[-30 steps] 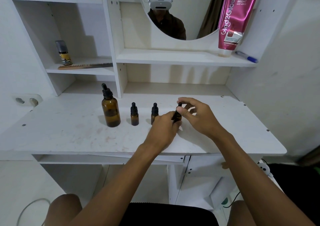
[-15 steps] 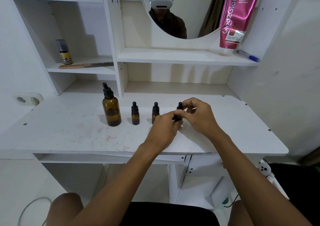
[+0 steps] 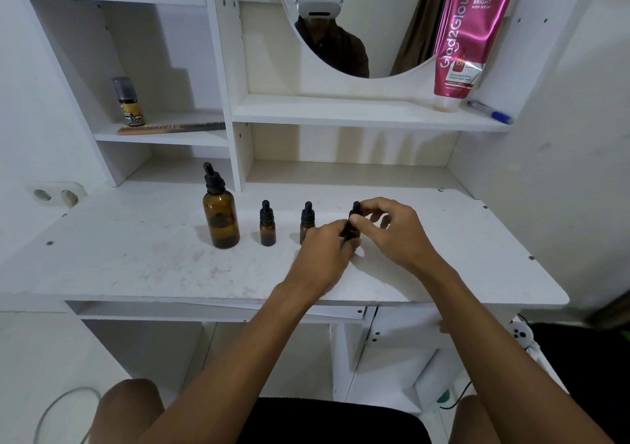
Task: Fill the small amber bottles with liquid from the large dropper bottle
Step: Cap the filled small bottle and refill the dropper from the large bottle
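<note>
Progress looked early: large dropper bottle stood capped, centre-left on desk. Left small bottle and middle small bottle capped too. Left grip curled round third small bottle at frame centre; right grip pinched its cap, likely unscrewing. No filling evident.

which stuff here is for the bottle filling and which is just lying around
Job: large dropper bottle, left small amber bottle, middle small amber bottle, right small amber bottle gripped by left hand, right hand.
Lying about: Glad2Glow tube, blue pen, comb, small yellow-labelled bottle.
</note>
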